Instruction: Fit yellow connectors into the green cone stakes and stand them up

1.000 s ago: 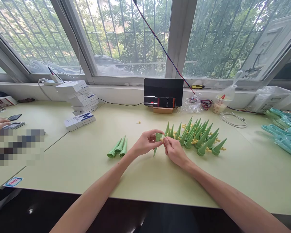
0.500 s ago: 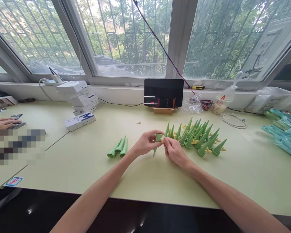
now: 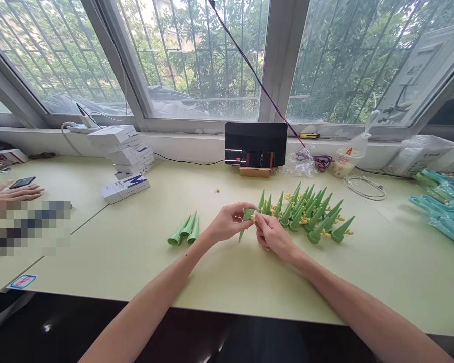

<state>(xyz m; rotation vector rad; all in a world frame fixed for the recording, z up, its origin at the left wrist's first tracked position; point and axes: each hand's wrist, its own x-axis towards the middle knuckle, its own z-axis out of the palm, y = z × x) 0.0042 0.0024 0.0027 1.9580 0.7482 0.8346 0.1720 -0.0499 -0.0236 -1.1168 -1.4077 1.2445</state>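
Note:
My left hand (image 3: 227, 223) is closed around a green plastic cone spike (image 3: 244, 223) whose tip points down and left. My right hand (image 3: 272, 235) pinches a small yellow piece at the spike's wide end; the piece is mostly hidden by my fingers. Both hands meet just above the pale green table (image 3: 219, 272). Right behind them lies a pile of several green cone spikes with yellow pieces (image 3: 310, 214). Three plain green cones (image 3: 184, 230) lie together to the left of my left hand.
A black tablet with a phone on a stand (image 3: 256, 146) is at the back. Stacked white boxes (image 3: 125, 154) sit at back left, teal plastic parts (image 3: 441, 204) at far right, a cable (image 3: 364, 187) and bags near the sill. Another person's hand (image 3: 11, 192) rests at far left.
My hands stay together on the spike with only slight finger shifts. The other person's hand at far left has slid to the right, off the phone.

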